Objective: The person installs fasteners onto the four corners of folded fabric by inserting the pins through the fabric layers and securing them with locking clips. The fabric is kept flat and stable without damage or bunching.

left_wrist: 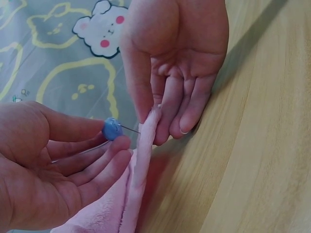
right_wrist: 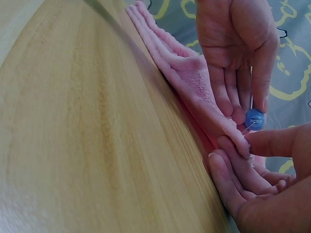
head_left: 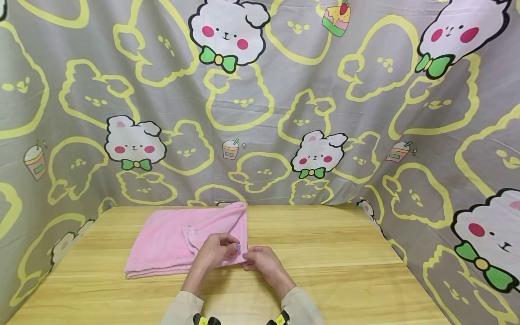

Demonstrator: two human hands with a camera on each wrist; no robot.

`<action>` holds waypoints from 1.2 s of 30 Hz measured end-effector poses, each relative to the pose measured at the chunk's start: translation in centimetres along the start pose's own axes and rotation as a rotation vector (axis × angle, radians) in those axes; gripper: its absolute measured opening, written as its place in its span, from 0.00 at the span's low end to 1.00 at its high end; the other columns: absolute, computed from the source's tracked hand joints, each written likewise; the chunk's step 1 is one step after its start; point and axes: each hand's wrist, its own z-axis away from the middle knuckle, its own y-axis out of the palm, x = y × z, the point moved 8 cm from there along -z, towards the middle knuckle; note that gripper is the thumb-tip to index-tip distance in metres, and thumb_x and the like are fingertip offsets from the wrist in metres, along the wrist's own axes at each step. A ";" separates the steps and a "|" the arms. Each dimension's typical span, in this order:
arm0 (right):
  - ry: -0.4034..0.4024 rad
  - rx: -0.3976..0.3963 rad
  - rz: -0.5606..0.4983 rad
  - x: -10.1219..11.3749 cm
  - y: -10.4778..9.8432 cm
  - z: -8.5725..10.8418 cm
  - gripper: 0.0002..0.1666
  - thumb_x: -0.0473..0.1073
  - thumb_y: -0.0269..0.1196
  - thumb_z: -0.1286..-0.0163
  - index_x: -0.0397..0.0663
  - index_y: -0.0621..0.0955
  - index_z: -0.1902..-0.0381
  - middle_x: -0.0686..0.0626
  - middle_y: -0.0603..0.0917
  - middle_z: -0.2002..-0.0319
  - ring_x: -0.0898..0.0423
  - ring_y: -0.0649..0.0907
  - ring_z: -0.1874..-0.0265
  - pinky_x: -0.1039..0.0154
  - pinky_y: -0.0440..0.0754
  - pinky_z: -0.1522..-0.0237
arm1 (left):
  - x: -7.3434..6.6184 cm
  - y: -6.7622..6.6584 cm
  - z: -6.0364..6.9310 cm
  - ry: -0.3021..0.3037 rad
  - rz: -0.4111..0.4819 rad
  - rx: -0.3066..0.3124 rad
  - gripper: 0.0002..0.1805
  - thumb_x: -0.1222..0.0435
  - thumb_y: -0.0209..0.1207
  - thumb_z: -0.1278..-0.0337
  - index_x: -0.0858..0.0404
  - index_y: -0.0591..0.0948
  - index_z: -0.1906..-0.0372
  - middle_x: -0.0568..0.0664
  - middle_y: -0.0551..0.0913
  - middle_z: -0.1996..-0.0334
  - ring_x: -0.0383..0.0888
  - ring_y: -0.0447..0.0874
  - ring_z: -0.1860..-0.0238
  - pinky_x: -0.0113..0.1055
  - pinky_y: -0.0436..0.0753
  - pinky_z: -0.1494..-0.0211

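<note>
A folded pink towel (head_left: pixel 162 241) of fluffy cloth lies on the table, its right part turned back in loose folds. At its near right corner, my left hand (head_left: pixel 217 249) pinches a small blue button (left_wrist: pixel 112 130) between thumb and fingers. From the button a thin needle-like shaft (left_wrist: pixel 129 129) reaches the towel's edge; whether it pierces the cloth I cannot tell. A fine pale strand, perhaps thread, shows by the left fingers. My right hand (head_left: pixel 266 265) pinches the towel's edge (right_wrist: pixel 240 141) with thumb and fingers, close beside the button.
The light wooden table (head_left: pixel 325 266) extends to both sides of the towel. Behind it and at its sides hangs a grey curtain (head_left: pixel 260 104) with cartoon prints. Beige sleeves (head_left: pixel 300 307) and black-and-yellow wrist devices (head_left: pixel 280 318) are at the near edge of the view.
</note>
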 end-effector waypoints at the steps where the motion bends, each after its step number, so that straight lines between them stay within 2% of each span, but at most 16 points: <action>1: 0.000 0.001 0.000 0.0 0.0 0.0 0.11 0.32 0.62 0.35 0.25 0.81 0.59 0.48 0.84 0.72 0.59 0.83 0.73 0.62 0.87 0.61 | 0.0 0.0 0.0 -0.001 -0.002 0.000 0.05 0.74 0.62 0.39 0.70 0.86 0.61 0.55 0.87 0.71 0.45 0.87 0.68 0.40 0.87 0.64; 11: -0.001 0.001 0.006 0.1 0.0 0.0 0.11 0.32 0.62 0.34 0.25 0.81 0.60 0.49 0.84 0.72 0.59 0.83 0.74 0.62 0.87 0.61 | -0.2 -0.1 0.0 -0.002 -0.045 -0.008 0.04 0.73 0.64 0.40 0.67 0.87 0.62 0.53 0.87 0.70 0.44 0.86 0.68 0.38 0.86 0.64; 17: -0.001 -0.002 0.011 0.1 0.0 0.0 0.11 0.33 0.62 0.35 0.25 0.81 0.61 0.49 0.83 0.72 0.59 0.83 0.74 0.61 0.88 0.60 | -0.3 -0.1 -0.1 0.012 -0.093 -0.016 0.04 0.71 0.67 0.44 0.65 0.88 0.63 0.51 0.88 0.69 0.42 0.84 0.68 0.35 0.82 0.62; 23: -0.001 -0.001 0.016 0.1 0.0 0.1 0.11 0.33 0.62 0.35 0.25 0.81 0.60 0.48 0.84 0.72 0.59 0.83 0.73 0.60 0.88 0.60 | -0.4 -0.1 -0.1 0.010 -0.098 -0.022 0.05 0.70 0.70 0.48 0.64 0.88 0.64 0.49 0.88 0.70 0.40 0.83 0.68 0.35 0.80 0.60; 36: -0.002 -0.002 0.021 0.1 -0.1 0.1 0.11 0.33 0.62 0.34 0.26 0.81 0.61 0.47 0.84 0.71 0.58 0.84 0.73 0.60 0.88 0.60 | -0.6 -0.1 0.0 0.033 -0.133 -0.047 0.06 0.72 0.71 0.52 0.62 0.88 0.67 0.47 0.88 0.71 0.39 0.82 0.68 0.34 0.81 0.61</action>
